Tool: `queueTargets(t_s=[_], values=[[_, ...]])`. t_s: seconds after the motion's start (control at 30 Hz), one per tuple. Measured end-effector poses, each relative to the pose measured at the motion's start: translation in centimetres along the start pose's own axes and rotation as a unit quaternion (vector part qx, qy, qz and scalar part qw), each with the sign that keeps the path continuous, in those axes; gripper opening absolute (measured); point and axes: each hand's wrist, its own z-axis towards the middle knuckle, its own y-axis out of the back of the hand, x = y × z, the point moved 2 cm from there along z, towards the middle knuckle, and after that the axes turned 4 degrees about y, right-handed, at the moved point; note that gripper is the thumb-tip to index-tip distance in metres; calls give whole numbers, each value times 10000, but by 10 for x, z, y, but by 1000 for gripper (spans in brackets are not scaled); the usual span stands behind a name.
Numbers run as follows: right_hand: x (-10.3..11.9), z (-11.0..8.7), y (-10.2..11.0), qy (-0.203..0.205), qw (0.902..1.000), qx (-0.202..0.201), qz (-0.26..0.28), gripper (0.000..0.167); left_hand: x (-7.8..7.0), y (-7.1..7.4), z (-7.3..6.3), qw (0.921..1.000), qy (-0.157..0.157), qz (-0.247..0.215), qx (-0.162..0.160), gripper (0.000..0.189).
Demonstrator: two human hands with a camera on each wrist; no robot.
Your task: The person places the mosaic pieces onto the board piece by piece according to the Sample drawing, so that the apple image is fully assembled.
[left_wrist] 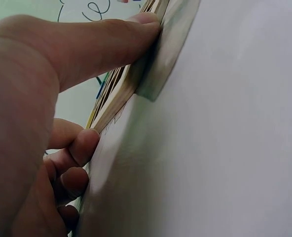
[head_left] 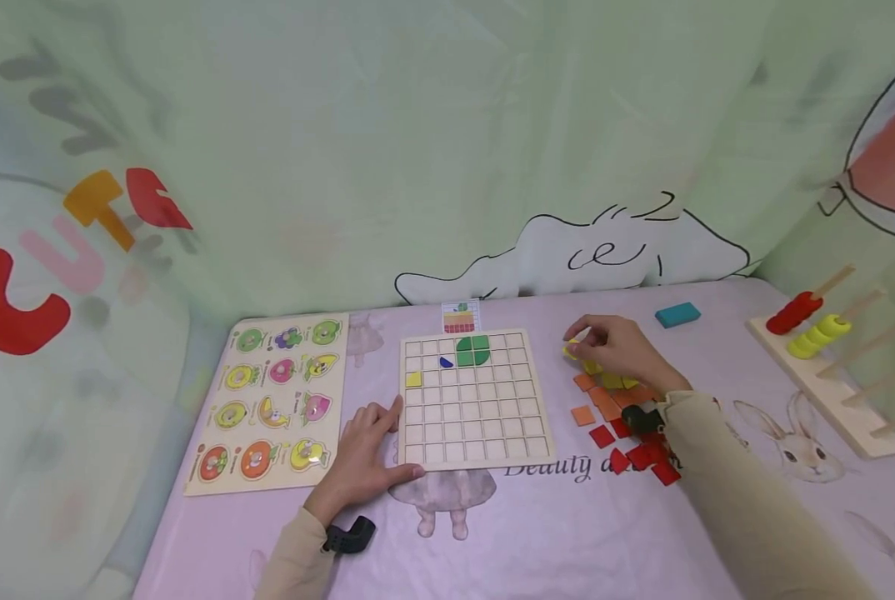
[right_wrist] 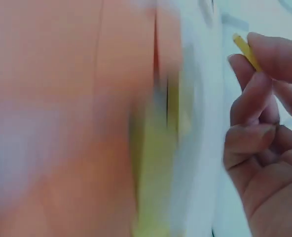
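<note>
Right grip (head_left: 623, 350) pinches a thin yellow tile (right_wrist: 244, 48) near loose tiles (head_left: 606, 405); in the right wrist view, its long axis slants down rightward. Left grip (head_left: 365, 450), unclenched, touches the grid board (head_left: 471, 412).

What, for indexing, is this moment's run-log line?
left hand: touches pale wooden grid board; right hand: pinches thin yellow tile; board: rounded green pieces, blue piece, yellow square

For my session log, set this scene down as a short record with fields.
Left hand: thumb at near edge of board, finger at its left edge
Right hand: pinches a yellow tile
On board: green pieces, blue piece, one yellow square
Loose, right of board: orange tiles, red tiles, yellow tiles
Beyond board: card
Left of board: fruit puzzle
Far right: bead rack
</note>
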Motion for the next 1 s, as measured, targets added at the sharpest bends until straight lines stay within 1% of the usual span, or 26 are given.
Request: queueTargets(t_s=[0.07,0.13,0.2,0.27,0.33,0.47,0.57,0.67,0.8,1.0], values=[[12,5,-13,58,9995,-32,299,25,0,0,0,10000,8,-43,1,109],[25,10,-27,105,9979,-31,636,29,0,0,0,10000,8,-87,-5,109],[39,14,-41,67,9953,15,965,33,0,0,0,9999,-9,-111,-7,109],[54,19,-55,121,9930,89,1173,35,0,0,0,9999,-33,-118,-22,108],[68,23,-69,259,9917,159,1247,34,0,0,0,9999,-59,-98,-45,108],[95,30,-92,787,9911,289,1036,27,0,-1,0,9999,-111,-22,-89,107],[113,34,-104,1152,9897,432,737,27,1,-1,1,9999,-101,26,-38,107],[127,38,-113,1354,9883,575,403,29,2,0,2,10000,-76,20,-1,108],[136,43,-124,1354,9886,661,-19,28,2,1,2,9999,-93,-57,-17,108],[140,45,-131,1218,9894,727,-311,29,3,-1,2,9999,-126,-50,14,109]])
